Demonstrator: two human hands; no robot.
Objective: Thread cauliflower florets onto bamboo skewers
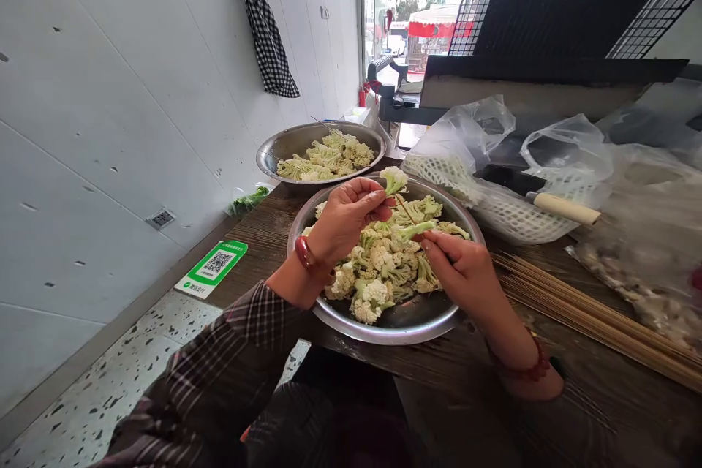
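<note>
Closed around a cauliflower floret (393,180), my left hand (351,219) is above the near metal bowl (384,336). My right hand (463,267) pinches a thin wooden skewer (406,209) together with a green-stemmed cauliflower piece (417,229) at its fingertips. The skewer slants up and left from my right fingers toward the floret in my left hand; whether its tip is inside that floret is hard to tell. Beneath both hands, many cauliflower pieces (384,256) fill the near bowl.
A second metal bowl (267,161) with cauliflower stands behind. Bundled skewers (597,314) lie on the dark table (439,380) at right, near plastic bags (570,153) and a wooden handle (567,208). A green QR card (213,268) sits at the left edge.
</note>
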